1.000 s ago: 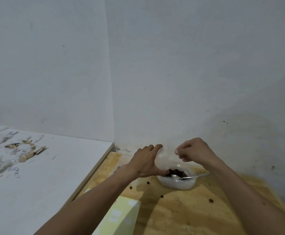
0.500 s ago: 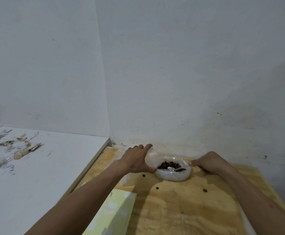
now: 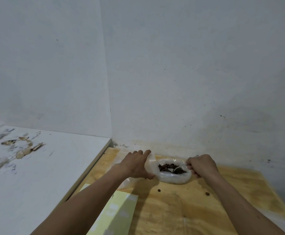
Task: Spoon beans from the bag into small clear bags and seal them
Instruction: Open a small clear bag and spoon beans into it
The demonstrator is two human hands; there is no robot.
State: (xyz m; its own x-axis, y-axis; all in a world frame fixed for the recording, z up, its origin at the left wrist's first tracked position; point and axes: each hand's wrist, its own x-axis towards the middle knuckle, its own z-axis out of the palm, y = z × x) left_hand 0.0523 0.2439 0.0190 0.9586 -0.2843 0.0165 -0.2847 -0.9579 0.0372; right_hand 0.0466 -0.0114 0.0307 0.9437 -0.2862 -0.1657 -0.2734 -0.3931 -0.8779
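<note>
1. We are noting, at far left, a white surface carrying a scatter of pale husk-like scraps; it is lying just beside the wooden worktop.
2. We are seeing a pale yellow-green sheet lying on the near left part of the worktop, partly under the left forearm.
3. We are observing the left hand resting at the left side of the bag, its fingers extended and its thumb pinching the bag's upturned plastic edge.
4. We are finding the bag standing open on the worktop close to the wall, between the two hands, with dark beans lying inside it.
5. We are making out a spoon reaching into the beans from the right; its bowl is hard to tell apart from the plastic.
6. We are recording two loose beans on the worktop: one in front of the bag, another further right.
7. We are observing the right hand at the bag's right edge, fingers curled tightly and gripping the spoon's handle.
</note>
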